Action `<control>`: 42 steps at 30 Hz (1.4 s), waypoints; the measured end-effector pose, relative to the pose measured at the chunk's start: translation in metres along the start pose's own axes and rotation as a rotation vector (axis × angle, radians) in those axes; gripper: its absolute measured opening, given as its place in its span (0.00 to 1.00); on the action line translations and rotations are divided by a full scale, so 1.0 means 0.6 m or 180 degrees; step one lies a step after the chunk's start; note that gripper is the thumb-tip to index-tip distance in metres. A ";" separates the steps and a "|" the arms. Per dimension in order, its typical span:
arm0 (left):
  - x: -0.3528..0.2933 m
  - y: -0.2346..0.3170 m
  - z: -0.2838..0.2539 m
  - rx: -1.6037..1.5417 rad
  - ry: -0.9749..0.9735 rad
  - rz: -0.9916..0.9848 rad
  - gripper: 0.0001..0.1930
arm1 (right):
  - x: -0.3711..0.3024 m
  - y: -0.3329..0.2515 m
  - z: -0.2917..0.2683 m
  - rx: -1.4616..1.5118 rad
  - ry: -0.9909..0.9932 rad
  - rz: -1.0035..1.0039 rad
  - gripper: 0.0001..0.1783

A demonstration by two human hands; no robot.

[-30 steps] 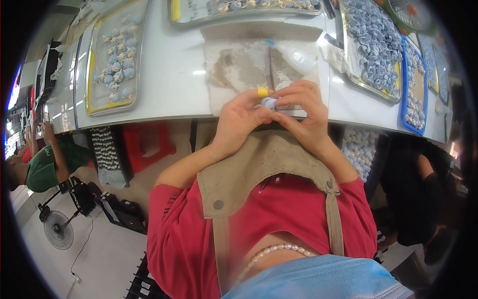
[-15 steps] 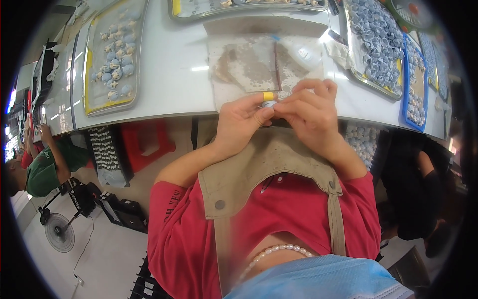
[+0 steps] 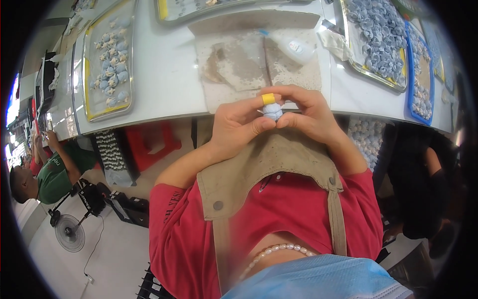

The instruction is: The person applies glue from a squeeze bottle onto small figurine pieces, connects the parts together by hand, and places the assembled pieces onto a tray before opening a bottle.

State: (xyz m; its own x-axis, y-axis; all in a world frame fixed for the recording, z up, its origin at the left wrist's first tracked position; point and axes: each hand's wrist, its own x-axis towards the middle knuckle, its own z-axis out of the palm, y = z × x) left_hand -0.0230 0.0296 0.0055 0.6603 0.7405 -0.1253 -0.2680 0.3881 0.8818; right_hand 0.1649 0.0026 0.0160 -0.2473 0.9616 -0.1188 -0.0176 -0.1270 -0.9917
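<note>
A small, rounded, pale-blue piece with petal-like folds (image 3: 272, 112) sits between the fingertips of both my hands, over the table's front edge. My left hand (image 3: 235, 123) closes on it from one side, thumb below and index finger above. Yellow tape (image 3: 268, 98) wraps that index finger near its tip. From the other side my right hand (image 3: 309, 113) pinches the same piece, its index finger arched over the top and its thumb underneath. Both thumb tips press close to its lower edge. Just beyond my hands, a stained cardboard sheet (image 3: 303, 79) lies on the table.
A thin dark stick (image 3: 267, 65) and a whitish bottle (image 3: 297, 50) lie on the cardboard. A tray (image 3: 88, 94) of blue-and-cream pieces stands left. To the right are a tray (image 3: 378, 85) heaped with blue pieces and a blue-rimmed tray (image 3: 412, 112). Another person (image 3: 57, 172) works far left.
My right fingers have come down from a raised pinch to curl around the piece. The piece now shows more fully between both hands. The whole view has shifted slightly.
</note>
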 end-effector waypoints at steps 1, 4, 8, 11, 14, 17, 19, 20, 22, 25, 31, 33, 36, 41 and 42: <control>-0.001 0.000 0.000 0.0002 0.0004 -0.0011 0.16 | -0.002 -0.004 0.000 -0.0034 -0.0002 0.0052 0.23; 0.001 -0.001 -0.004 0.1431 -0.0013 0.0486 0.15 | -0.005 -0.006 0.002 -0.0140 0.0021 0.0007 0.22; 0.004 0.006 -0.003 0.1837 -0.0059 0.0874 0.15 | -0.006 -0.010 0.003 -0.0117 0.0064 -0.0095 0.21; 0.006 0.007 -0.006 0.1749 -0.0150 0.0902 0.14 | -0.003 -0.009 0.003 -0.0095 0.0056 -0.0075 0.19; 0.006 0.009 -0.010 0.1666 -0.0218 0.0912 0.14 | 0.000 -0.007 0.005 -0.0021 0.0047 -0.0216 0.19; 0.006 0.013 -0.015 0.1659 -0.0273 0.0948 0.14 | 0.002 -0.009 0.006 -0.0108 0.0024 -0.0298 0.19; 0.006 0.014 -0.017 0.1672 -0.0311 0.0966 0.14 | 0.004 -0.010 0.007 -0.0083 0.0025 -0.0264 0.19; 0.006 0.014 -0.017 0.1604 -0.0305 0.0947 0.13 | 0.004 -0.010 0.009 -0.0048 0.0028 -0.0234 0.19; 0.004 0.014 -0.019 0.1531 -0.0300 0.0931 0.13 | 0.005 -0.008 0.010 -0.0088 0.0038 -0.0279 0.19; 0.003 0.013 -0.021 0.1506 -0.0348 0.0893 0.13 | 0.006 -0.011 0.011 -0.0148 0.0034 -0.0322 0.20; 0.007 0.009 -0.020 0.1358 -0.0416 0.0923 0.14 | 0.006 -0.011 0.006 -0.0186 0.0002 -0.0393 0.21; 0.010 0.007 -0.019 0.1384 -0.0409 0.0956 0.14 | 0.005 -0.011 0.003 -0.0182 -0.0001 -0.0409 0.21; 0.015 0.009 -0.017 0.1427 -0.0462 0.0988 0.14 | 0.005 -0.011 -0.001 -0.0142 0.0003 -0.0457 0.21; 0.005 0.014 -0.010 0.1427 -0.0408 0.0802 0.14 | 0.003 -0.009 -0.001 -0.0149 -0.0018 -0.0516 0.20; 0.008 0.016 -0.015 0.1485 -0.0441 0.0653 0.13 | 0.006 -0.003 -0.003 -0.0160 0.0000 -0.0602 0.19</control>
State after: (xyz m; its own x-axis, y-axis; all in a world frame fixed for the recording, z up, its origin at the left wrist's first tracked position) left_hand -0.0290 0.0417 0.0091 0.7220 0.6839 0.1047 -0.0817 -0.0660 0.9945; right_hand 0.1656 0.0067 0.0172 -0.2442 0.9672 0.0699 -0.0155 0.0682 -0.9976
